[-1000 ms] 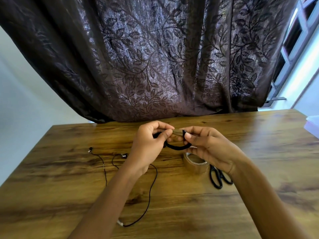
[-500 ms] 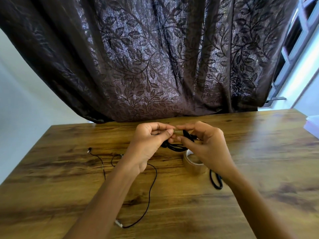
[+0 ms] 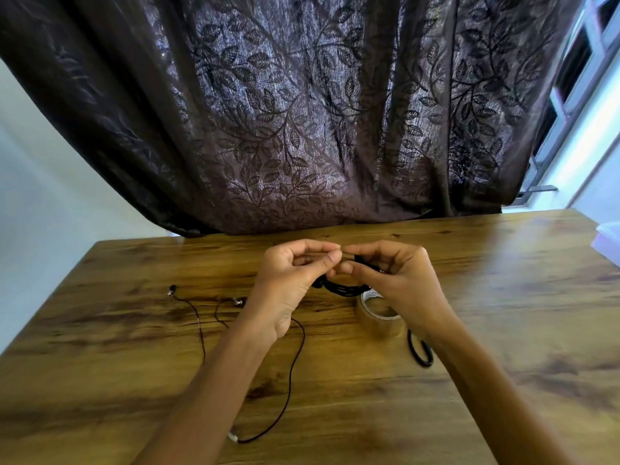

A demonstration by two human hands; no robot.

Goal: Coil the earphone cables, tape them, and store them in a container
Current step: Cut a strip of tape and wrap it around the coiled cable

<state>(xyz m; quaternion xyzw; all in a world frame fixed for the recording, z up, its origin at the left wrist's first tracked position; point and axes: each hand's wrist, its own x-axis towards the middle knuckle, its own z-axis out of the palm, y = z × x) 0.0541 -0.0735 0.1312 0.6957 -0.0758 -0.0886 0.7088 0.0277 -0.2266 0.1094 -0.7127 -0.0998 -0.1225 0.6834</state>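
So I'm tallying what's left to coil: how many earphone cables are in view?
2: a coiled cable held between left hand and right hand; a loose cable on the table.

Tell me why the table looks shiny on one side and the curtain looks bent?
Head view: daylight from the window at the right glares off the table, washing out its wood grain there; the wide-angle lens bows the curtain and the table's edges outward; the forearms near the bottom edge look soft and blurred, while both hands and the tape roll stay fairly sharp.
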